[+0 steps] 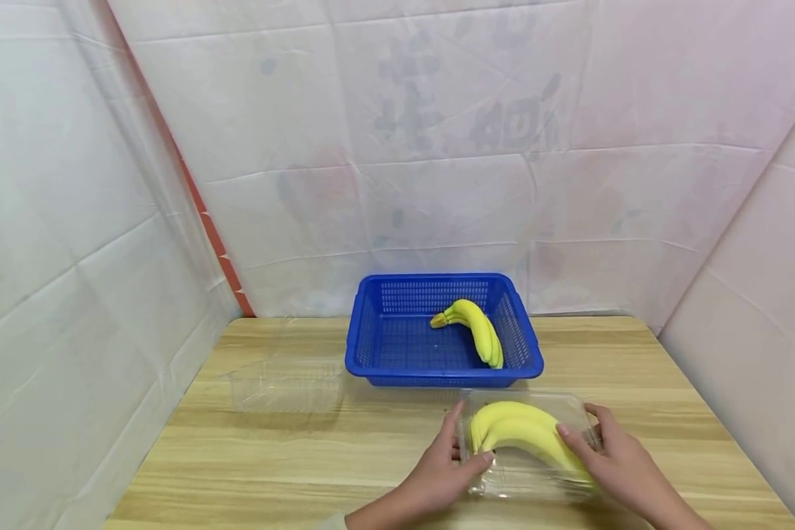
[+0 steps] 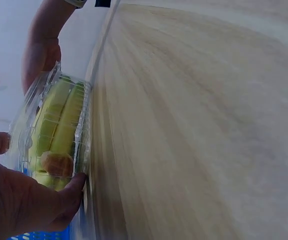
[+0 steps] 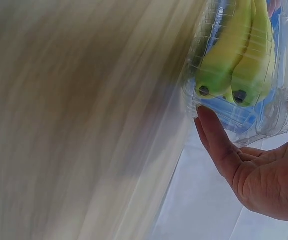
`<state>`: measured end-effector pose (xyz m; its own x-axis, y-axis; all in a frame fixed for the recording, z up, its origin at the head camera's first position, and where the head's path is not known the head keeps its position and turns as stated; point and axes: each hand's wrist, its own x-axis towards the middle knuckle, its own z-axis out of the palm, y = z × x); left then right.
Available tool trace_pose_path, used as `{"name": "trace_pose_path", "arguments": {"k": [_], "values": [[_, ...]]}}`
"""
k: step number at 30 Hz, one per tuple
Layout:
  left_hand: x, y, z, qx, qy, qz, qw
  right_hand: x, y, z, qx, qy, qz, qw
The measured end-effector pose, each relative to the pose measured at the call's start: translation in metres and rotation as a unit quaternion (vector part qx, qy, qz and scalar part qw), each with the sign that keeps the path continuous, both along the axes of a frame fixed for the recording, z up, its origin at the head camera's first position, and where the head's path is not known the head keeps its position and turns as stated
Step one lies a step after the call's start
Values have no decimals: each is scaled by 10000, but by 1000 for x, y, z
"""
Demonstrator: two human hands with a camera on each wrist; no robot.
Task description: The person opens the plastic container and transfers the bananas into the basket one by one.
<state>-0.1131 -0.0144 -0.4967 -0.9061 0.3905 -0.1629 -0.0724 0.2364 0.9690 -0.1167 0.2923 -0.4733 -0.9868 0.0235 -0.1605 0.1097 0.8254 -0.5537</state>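
A clear plastic clamshell box [image 1: 566,405] with a bunch of yellow bananas [image 1: 513,427] inside is held between both hands, at the front right of the table. My left hand [image 1: 437,475] grips its left end, thumb over the near corner. At the opposite end my right hand [image 1: 619,460] holds on, its thumb on the lid. Through the box wall, the left wrist view shows the brown stem end [image 2: 57,164] of the bananas. Their dark tips [image 3: 239,96] show in the right wrist view, with the right fingers [image 3: 216,137] against the box's end.
Behind the box stands a blue plastic basket [image 1: 444,372] with another bunch of bananas [image 1: 480,331] in its right side. A second clear plastic box [image 1: 285,394], its lid raised, sits on the wooden table [image 1: 252,464] at the left. White sheeting [image 1: 291,221] encloses the back and sides.
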Motion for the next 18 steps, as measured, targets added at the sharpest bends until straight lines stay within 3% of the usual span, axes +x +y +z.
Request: {"name": "trace_pose_path", "arguments": {"k": [8, 18], "values": [[1, -20, -2, 28, 75, 33, 10000, -4, -21, 1, -119, -21, 87, 9999], [-2, -20, -6, 81, 150, -38, 9998, -3, -23, -1, -241, 14, 158, 9996]]}}
